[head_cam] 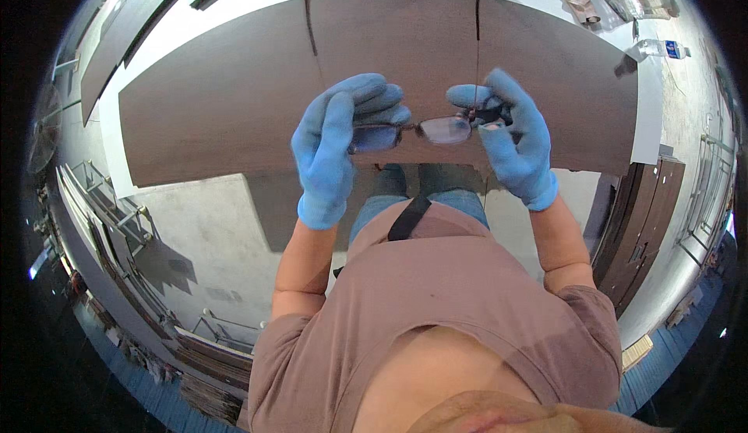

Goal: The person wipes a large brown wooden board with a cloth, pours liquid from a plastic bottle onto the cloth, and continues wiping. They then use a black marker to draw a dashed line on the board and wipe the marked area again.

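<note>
A pair of dark-framed eyeglasses (445,130) is held up between my two gloved hands, above the near part of a dark brown wood-look panel (409,41). Both temples stretch away from me, their dark tips apart. My left hand (336,132), in a blue knit glove, grips the left lens end and partly covers it. My right hand (517,135), gloved alike, pinches the frame by the right hinge. Something small and black (489,115) shows among the right fingers; I cannot tell what it is. The right thumb's tip looks bare.
The panel lies on a white surface (647,135). A clear plastic bottle (663,49) lies at its right, with plastic packaging (643,0) behind. Brown panels stand stacked at right (637,228), others lean at left (111,240). A metal rack (125,216) stands on the floor.
</note>
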A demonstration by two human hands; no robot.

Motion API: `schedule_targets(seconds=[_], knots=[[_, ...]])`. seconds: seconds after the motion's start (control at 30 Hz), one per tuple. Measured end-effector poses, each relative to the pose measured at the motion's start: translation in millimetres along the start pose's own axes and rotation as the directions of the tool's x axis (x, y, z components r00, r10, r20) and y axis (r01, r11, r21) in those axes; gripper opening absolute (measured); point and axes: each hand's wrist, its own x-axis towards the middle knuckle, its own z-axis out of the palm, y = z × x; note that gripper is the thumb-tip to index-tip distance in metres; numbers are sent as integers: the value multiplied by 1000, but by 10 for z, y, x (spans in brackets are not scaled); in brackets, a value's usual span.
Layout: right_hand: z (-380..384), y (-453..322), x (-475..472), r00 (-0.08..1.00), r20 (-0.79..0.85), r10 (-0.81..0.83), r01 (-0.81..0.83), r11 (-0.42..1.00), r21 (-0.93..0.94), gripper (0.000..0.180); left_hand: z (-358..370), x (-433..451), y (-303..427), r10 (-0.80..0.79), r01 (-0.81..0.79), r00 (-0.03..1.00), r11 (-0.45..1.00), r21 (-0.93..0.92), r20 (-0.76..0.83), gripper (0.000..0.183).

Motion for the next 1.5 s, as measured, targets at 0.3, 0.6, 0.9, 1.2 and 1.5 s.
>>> schedule_targets(seconds=[0.3,0.6,0.9,1.2,1.5], knots=[[523,-742,-277,981,124,-151,126,974,189,15,-186,-1047,672,268,-270,963,959,90,31,62],[629,-1370,-301,903,224,-368,371,928,32,15,-394,-1083,1112,773,-772,634,629,94,25,55],[611,-1637,-250,792,76,-606,602,796,64,15,-385,-943,1514,977,-944,207,213,254,-49,49],[399,-1801,-108,617,-47,-785,784,619,-50,16,-313,-775,1434,989,-953,87,119,280,-123,44],[183,-1784,-148,536,-136,-833,821,552,-147,17,-207,-702,1409,986,-950,69,111,292,-150,39]])
